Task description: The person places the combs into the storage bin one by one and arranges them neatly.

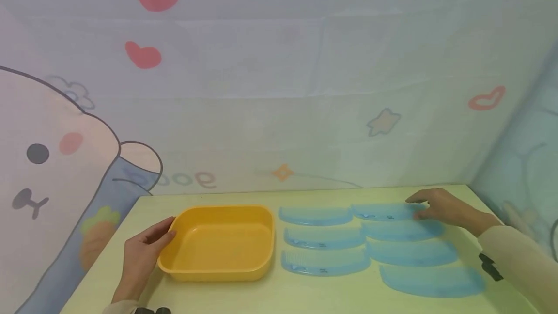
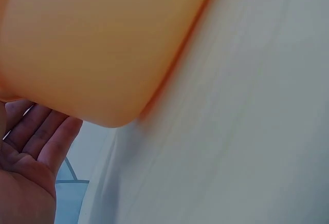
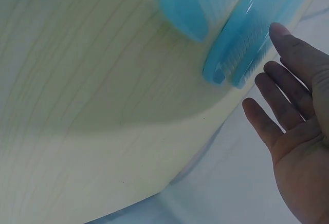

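Note:
My left hand [image 1: 141, 253] holds the left side of a yellow plastic tray [image 1: 218, 275], thumb at the rim and fingers outside the wall. In the left wrist view the tray's orange-looking wall [image 2: 97, 49] fills the upper left, with fingers [image 2: 61, 139] against it; the thumb is hidden there. Over the right end of the farthest right-hand comb [image 1: 381, 213] hovers my right hand [image 1: 449, 210], fingers loosely bent. From the right wrist, that hand [image 3: 298, 106] shows spread fingers with nothing gripped, beside translucent blue combs [image 3: 226, 49].
Several more blue combs lie in two columns right of the tray, including a left-column comb [image 1: 324, 269] and the nearest right-column comb [image 1: 431, 285]. A pale wood-grain table [image 1: 305, 299] carries everything. Printed cloth walls [image 1: 279, 86] stand behind and at both sides.

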Available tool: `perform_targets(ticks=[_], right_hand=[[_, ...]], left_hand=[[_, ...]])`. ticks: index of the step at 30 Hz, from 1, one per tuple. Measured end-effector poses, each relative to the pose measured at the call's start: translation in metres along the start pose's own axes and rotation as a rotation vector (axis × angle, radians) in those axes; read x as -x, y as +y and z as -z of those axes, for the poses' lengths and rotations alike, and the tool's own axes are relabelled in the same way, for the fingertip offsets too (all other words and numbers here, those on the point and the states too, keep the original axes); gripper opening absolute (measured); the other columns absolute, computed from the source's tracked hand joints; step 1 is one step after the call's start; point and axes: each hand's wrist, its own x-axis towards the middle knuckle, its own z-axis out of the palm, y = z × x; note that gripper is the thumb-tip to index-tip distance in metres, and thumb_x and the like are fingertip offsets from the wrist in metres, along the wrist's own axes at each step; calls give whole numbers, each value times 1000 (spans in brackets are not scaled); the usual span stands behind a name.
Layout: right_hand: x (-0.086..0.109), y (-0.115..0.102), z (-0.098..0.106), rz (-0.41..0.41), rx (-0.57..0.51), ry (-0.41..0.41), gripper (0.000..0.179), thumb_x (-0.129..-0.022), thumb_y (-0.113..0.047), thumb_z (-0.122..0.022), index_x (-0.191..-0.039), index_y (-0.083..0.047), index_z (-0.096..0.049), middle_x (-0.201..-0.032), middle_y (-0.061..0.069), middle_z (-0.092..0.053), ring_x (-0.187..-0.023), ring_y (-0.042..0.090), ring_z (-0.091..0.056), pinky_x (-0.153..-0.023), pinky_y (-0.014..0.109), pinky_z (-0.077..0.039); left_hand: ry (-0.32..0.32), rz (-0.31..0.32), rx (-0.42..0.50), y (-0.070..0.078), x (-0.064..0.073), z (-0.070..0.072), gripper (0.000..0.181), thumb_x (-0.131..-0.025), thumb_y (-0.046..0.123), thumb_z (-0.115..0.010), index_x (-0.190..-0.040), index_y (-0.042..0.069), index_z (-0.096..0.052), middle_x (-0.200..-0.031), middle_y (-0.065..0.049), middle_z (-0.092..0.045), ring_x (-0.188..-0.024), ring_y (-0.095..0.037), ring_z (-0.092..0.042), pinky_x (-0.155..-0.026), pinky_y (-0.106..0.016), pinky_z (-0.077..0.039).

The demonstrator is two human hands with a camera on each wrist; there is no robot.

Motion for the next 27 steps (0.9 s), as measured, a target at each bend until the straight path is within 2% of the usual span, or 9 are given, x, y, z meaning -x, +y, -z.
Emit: perform_targets(ticks=[6, 11, 14, 20, 27], right_hand=[[-4, 2, -3, 16, 15, -18, 47, -85, -19, -90, -120, 8, -75, -120, 23, -73, -114, 48, -66, -95, 62, -55], [-5, 2, -2, 11, 13, -7, 45, -85, -21, -90, -118, 7, -75, -116, 18, -74, -110, 45, -68, -91, 58, -57], [-5, 1, -1, 6, -1, -15, 48, -85, -23, -90, -119, 7, -75, -115, 15, -74, -109, 42, -68, -89, 55, -59], [-7, 5, -2, 3, -12, -45, 55, -85, -29, -91, -121, 9, -74, -117, 16, -73, -110, 43, -67, -90, 55, -58], [-12, 11, -2, 21, -10, -53, 55, -83, -34, -93, -120, 4, -76, -112, 4, -72, -102, 32, -69, -84, 42, -59]], left_hand=[[2, -1, -2, 2, 2, 0, 50, -97, 25, -82, -141, 6, -69, -121, 18, -74, -103, 11, -64, -88, -9, -53], [2, -7, 10, 2, 2, 0, 50, -97, 24, -82, -141, 4, -70, -119, 18, -74, -103, 9, -65, -88, -10, -53], [0, -3, 7, 1, 1, 0, 51, -97, 25, -83, -141, 4, -69, -120, 17, -74, -103, 9, -65, -88, -10, -53], [-1, 1, 3, 0, 1, 1, 51, -97, 25, -83, -141, 5, -69, -121, 17, -74, -103, 10, -65, -89, -10, -53], [-4, 5, 5, 3, 1, 0, 51, -97, 25, -82, -141, 4, -69, -122, 16, -74, -102, 10, -65, -89, -10, -53]])
